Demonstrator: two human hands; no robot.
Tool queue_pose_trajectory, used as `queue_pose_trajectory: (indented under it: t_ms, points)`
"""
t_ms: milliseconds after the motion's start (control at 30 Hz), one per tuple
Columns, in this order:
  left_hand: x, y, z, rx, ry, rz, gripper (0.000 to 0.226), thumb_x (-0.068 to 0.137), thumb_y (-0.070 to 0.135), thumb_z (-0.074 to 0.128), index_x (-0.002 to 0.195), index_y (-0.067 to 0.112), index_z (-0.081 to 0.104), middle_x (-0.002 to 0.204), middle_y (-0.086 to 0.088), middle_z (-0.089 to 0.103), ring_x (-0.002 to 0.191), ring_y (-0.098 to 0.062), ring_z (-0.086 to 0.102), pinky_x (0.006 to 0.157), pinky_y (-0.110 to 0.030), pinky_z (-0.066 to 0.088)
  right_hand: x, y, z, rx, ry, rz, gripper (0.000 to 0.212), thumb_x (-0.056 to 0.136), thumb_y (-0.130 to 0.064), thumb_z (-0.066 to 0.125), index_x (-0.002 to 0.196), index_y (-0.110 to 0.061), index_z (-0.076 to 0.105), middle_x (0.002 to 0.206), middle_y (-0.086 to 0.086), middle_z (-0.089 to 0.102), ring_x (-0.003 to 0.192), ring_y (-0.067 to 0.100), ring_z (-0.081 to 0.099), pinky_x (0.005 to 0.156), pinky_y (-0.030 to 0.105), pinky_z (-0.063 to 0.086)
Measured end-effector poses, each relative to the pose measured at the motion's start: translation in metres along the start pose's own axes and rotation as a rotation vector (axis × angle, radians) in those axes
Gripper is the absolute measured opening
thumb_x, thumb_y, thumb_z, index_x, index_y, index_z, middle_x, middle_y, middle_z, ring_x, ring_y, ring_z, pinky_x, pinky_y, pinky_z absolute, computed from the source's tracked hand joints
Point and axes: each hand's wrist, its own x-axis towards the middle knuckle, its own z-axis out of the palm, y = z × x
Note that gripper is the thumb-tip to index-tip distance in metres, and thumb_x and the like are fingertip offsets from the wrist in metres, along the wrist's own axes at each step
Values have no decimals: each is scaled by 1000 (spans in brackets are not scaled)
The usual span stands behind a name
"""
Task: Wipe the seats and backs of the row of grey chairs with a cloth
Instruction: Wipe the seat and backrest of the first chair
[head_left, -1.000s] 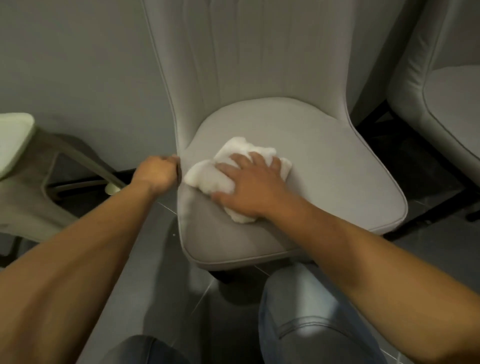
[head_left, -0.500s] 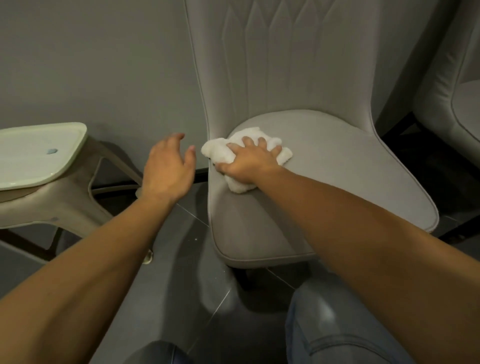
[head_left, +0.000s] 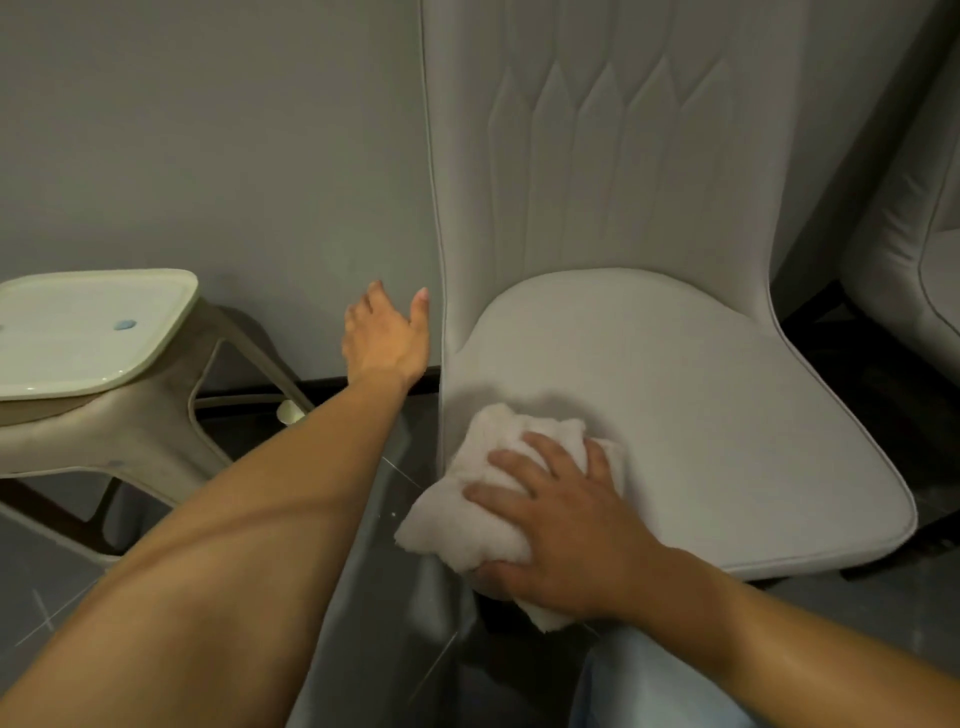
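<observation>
Grey chair seat (head_left: 701, 415) carrying a crumpled white cloth (head_left: 483, 519) at its front left corner, partly over the edge. Dark tiled floor (head_left: 67, 587) under the chair legs.

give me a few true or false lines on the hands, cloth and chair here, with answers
1. The right hand presses the cloth on the chair seat. True.
2. The cloth lies at the seat's back right corner. False: it is at the front left edge.
3. The left hand grips the cloth. False: it is open beside the chair back, holding nothing.
4. A stool stands left of the chair. True.
5. The cloth is dark blue. False: it is white.
</observation>
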Motion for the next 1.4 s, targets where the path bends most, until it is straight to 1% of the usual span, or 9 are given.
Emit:
queue_pose_trajectory:
  t_ms: [167,267,533,800,900,967,1067,1167,1400]
  points:
    - [22,44,27,25,-20,166,84,94,66,37,152,8,18,152,-16,33,140,-33,27,113,-48,25,46,-1,-4,77,59,75,75,79,-86,32,148,-58,18,166,-11,14,153,28,-1,111,67,-9]
    - [37,54,47,-116,-52,61,87,93,61,48,152,5,14,149,-19,38,135,-37,36,110,-45,30,90,6,-9,97,72,155,78,76,-86,18,149,-58,20,166,-10,14,153,29,1,108,71,-8]
    - [76,27,70,71,128,141,68,94,64,43,124,4,44,103,-23,66,97,-43,60,69,-41,38,168,18,-9,43,121,197,74,77,-86,27,143,-53,38,165,-5,17,150,34,1,107,75,-6]
    - [82,24,70,191,157,204,69,97,62,38,129,1,44,102,-26,65,93,-45,61,69,-44,39,82,-6,-16,-13,-7,-103,74,84,-74,51,151,-46,35,160,-4,24,150,33,4,111,73,-10]
    - [78,25,72,169,169,184,69,97,62,37,131,1,43,99,-24,66,89,-44,61,65,-40,32,29,-22,-9,-111,-32,-244,50,90,-67,41,137,-55,51,156,-11,41,149,35,29,111,79,12]
    - [78,25,73,164,173,169,71,97,62,36,135,2,41,99,-23,66,89,-43,61,65,-39,32,11,-20,-4,-256,27,-270,43,96,-58,28,128,-64,55,150,-19,50,142,28,46,107,68,36]
    - [78,24,75,167,175,163,71,98,62,35,136,2,41,98,-22,67,89,-42,61,65,-38,32,10,-13,0,-267,100,-285,42,94,-63,36,132,-64,51,150,-17,50,141,25,47,104,63,43]
    - [77,23,76,147,170,145,70,98,62,35,135,3,41,101,-23,67,91,-42,61,66,-40,34,35,1,-2,-79,101,-189,66,82,-78,38,142,-53,47,156,-8,44,147,31,36,111,73,26]
    - [71,28,76,-10,87,47,46,97,58,43,100,12,40,100,-23,65,93,-43,59,66,-39,31,157,127,-40,41,147,426,79,79,-87,14,149,-53,26,164,-7,25,149,29,19,113,63,11]
